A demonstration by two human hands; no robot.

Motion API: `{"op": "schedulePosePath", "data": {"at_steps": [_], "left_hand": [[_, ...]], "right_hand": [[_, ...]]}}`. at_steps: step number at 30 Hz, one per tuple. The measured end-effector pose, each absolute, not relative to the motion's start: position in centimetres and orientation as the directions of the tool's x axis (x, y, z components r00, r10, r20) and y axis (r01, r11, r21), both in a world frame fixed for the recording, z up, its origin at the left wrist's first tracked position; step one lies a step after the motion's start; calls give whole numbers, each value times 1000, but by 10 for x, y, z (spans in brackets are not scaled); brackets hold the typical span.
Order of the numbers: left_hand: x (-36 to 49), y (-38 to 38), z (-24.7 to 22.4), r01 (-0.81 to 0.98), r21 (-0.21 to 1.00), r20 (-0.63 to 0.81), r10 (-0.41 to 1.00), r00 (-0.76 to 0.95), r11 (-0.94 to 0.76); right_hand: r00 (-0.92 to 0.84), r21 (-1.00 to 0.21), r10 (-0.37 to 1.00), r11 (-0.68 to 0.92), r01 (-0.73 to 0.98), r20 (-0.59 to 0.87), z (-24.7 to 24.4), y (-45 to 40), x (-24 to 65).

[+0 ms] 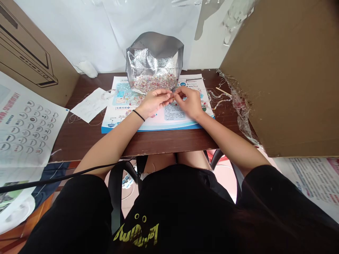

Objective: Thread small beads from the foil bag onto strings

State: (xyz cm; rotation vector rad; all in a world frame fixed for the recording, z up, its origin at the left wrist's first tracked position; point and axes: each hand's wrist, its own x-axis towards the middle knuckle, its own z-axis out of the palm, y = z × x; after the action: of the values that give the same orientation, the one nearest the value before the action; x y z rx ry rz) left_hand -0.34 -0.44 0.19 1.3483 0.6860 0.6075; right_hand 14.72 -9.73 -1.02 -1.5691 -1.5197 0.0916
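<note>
My left hand [155,102] and my right hand [188,101] meet above a printed booklet [159,123] on the desk. The thumbs and fingertips of both hands are pinched close together. What they hold is too small to make out. Right behind them stands a grey bag [155,44] with a silvery lining, open toward me. Many small pink, red and clear beads [153,83] fill its bottom. More loose beads [135,99] lie on the booklet, partly hidden by my left hand.
A white paper slip [91,105] lies left of the booklet among thin threads. Beaded strands [222,100] and crumpled clear plastic [242,114] are on the right. Cardboard walls [293,81] flank the brown desk [164,143]. A black cable [66,176] crosses my left arm.
</note>
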Motion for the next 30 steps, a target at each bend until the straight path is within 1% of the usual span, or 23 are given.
{"op": "schedulePosePath", "data": {"at_steps": [6, 14, 21, 30], "left_hand": [[-2, -1, -1, 0, 994, -82, 743, 664, 110], [-4, -1, -1, -26, 983, -114, 724, 681, 179], [-4, 1, -4, -47, 982, -105, 725, 681, 186], [-4, -2, -2, -69, 976, -106, 725, 680, 207]], "right_hand": [[216, -609, 817, 194, 769, 534, -9, -98, 147], [172, -564, 795, 242, 789, 581, -13, -96, 150], [172, -532, 772, 241, 811, 611, -12, -96, 150], [132, -510, 794, 244, 825, 594, -14, -95, 152]]}}
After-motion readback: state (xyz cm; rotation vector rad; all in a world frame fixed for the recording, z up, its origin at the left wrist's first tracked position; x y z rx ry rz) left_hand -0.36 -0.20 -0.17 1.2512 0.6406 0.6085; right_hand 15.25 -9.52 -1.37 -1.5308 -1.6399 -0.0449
